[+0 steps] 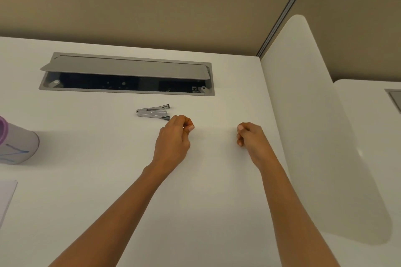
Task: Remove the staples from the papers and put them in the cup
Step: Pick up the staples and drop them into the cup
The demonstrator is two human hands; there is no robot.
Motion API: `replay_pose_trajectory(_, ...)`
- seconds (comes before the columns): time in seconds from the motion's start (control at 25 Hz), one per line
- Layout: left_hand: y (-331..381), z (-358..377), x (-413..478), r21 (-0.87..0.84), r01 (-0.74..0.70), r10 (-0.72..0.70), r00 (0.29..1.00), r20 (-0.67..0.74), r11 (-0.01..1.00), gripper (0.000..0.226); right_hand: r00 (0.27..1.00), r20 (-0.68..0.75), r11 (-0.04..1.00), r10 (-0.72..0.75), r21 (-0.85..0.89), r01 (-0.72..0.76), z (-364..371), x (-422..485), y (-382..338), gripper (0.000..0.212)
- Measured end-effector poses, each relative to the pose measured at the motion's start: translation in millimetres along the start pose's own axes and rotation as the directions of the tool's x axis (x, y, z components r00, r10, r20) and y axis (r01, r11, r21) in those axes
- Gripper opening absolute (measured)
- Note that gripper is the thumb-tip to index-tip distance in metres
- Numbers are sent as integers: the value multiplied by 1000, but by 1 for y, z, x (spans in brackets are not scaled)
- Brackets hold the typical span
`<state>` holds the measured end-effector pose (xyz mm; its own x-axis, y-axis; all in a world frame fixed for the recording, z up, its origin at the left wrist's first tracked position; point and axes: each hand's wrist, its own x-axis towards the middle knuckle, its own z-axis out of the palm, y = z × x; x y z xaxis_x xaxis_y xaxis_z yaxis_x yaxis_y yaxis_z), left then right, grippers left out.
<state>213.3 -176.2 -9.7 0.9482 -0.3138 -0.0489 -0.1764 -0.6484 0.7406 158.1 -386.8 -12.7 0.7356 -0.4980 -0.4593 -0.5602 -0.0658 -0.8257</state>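
Two hands are seen over the white surface [86, 180], near its middle and apart from each other. The left hand [173, 136] is held with its fingers curled in and the thumb laid against the forefinger. The right hand [249, 138] is likewise curled narrow, its knuckles turned to the left. Nothing is seen held in either; a thing as small as a staple could not be made out.

One metal remover [153, 112] is laid flat on the surface, just left of and beyond the left hand, not touched by it. One cup [18, 145], white with a purple rim and blue marks, is found at the far left and is cut by the frame edge. One corner of paper [6, 199] is shown nearer, also at the left edge; how many sheets cannot be told. No staples can be made out.

Beyond the remover one grey hatch [128, 71] is set into the surface, its lid raised. To the right one white divider [314, 136] is stood, and a second hatch [393, 99] is partly seen past it.
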Motion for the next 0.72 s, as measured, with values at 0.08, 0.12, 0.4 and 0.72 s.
replay_pose_trajectory(0.08, -1, -12, -1, -33, 26, -27, 999, -24, 999, 13, 994, 109, 927, 16, 370, -56, -5, -15, -1, 26)
replay_pose_trajectory(0.12, -2, -18, -2, -55, 34, -36, 999, -37, 998, 13, 989, 144, 862, 12, 499, -83, -4, -22, -2, 27)
replay_pose_trajectory(0.4, -21, -81, -29, -130, 14, -36, 984, -172, 991, 11, 948, 308, 618, -78, 762, -196, 42, -66, -31, 18)
replay_pose_trajectory(0.72, -92, -206, -71, -124, 77, -123, 897, -424, 989, 9, 828, 547, 787, -125, 563, -253, 206, -127, -109, 14)
